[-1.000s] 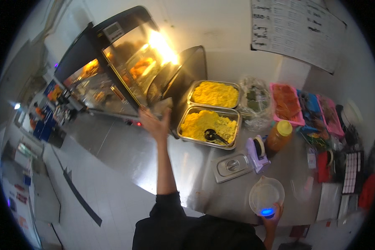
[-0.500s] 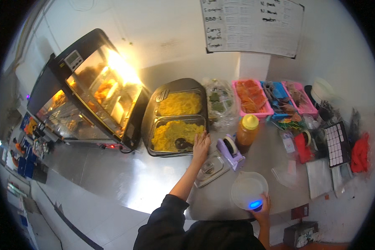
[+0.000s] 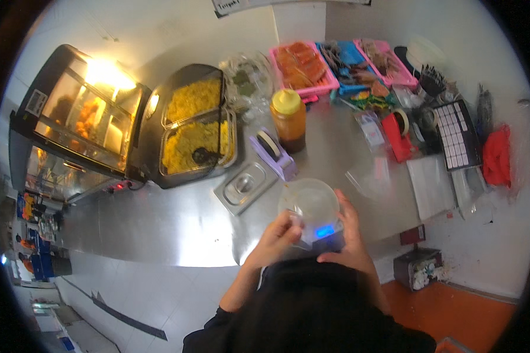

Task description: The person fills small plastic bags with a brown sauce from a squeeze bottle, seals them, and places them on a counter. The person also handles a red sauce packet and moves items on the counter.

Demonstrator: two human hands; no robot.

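The clear round plastic container (image 3: pixel 310 201) sits on a small grey digital scale with a blue lit display (image 3: pixel 323 233), at the counter's near edge — about six o'clock from the purple tape dispenser (image 3: pixel 274 154). The left hand (image 3: pixel 277 238) curls its fingers against the container's nine-o'clock side; the right hand (image 3: pixel 348 235) cups the three-o'clock side and the scale, neither clenched. Best done by centring the container — keeping palms off the platform, I judge.

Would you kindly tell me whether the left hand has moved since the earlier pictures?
Yes. The left hand has drawn back from the food trays to the clear bowl on the scale.
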